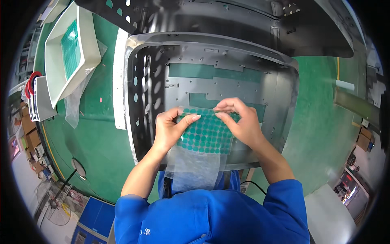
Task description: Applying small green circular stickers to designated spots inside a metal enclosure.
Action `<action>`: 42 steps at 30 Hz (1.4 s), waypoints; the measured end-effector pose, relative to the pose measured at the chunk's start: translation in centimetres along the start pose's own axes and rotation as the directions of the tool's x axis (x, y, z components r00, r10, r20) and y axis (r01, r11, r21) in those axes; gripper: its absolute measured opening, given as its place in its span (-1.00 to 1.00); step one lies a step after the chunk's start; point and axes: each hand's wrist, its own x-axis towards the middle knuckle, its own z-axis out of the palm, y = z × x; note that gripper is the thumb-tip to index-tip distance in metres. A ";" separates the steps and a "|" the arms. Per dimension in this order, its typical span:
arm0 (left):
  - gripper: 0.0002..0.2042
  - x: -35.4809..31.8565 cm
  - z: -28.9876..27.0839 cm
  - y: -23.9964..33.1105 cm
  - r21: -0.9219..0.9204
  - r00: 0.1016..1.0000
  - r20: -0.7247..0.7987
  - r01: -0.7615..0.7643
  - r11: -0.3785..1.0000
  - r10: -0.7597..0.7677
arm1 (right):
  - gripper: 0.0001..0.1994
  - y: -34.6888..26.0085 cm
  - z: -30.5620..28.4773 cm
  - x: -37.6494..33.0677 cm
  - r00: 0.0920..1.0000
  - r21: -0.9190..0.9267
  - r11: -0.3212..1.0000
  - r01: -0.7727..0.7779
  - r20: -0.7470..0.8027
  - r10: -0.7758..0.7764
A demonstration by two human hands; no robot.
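Observation:
Between my hands hangs a clear sheet of round green stickers, with several rows of dots on it. My left hand pinches its upper left part, thumb lying on the front. At the upper right part, my right hand has thumb and forefinger closed on the sheet's edge. Whether a single dot is between those fingertips is too small to tell. A translucent plastic film trails below the sheet toward my body. Behind the sheet is a grey metal housing with cutouts and small holes.
A dark metal panel rises at the housing's far side. On the left, a white bin holds more green dot sheets, with a plastic bag beside it. Red-rimmed rolls lie farther left. The floor is green.

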 end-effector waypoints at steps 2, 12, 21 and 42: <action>-0.85 0.0 0.1 -0.1 0.014 1.000 0.001 -0.012 1.000 0.012 | -0.93 0.3 -0.2 0.0 1.000 -0.055 0.998 -0.005 0.030 0.007; -0.78 0.2 0.9 -0.2 -0.013 0.983 -0.119 0.142 0.990 -0.143 | -0.97 3.2 -0.4 3.0 0.983 -0.024 0.995 0.101 -0.151 -0.103; -0.81 0.3 -0.2 -1.0 -0.052 0.967 -0.168 0.188 0.981 -0.194 | -0.89 11.6 -8.6 12.3 0.984 -0.459 0.878 -0.140 0.034 0.174; -0.80 0.8 0.6 -1.3 -0.047 0.955 -0.151 0.251 0.967 -0.255 | -0.90 11.2 -8.9 12.9 0.961 -0.539 0.825 -0.173 0.090 0.261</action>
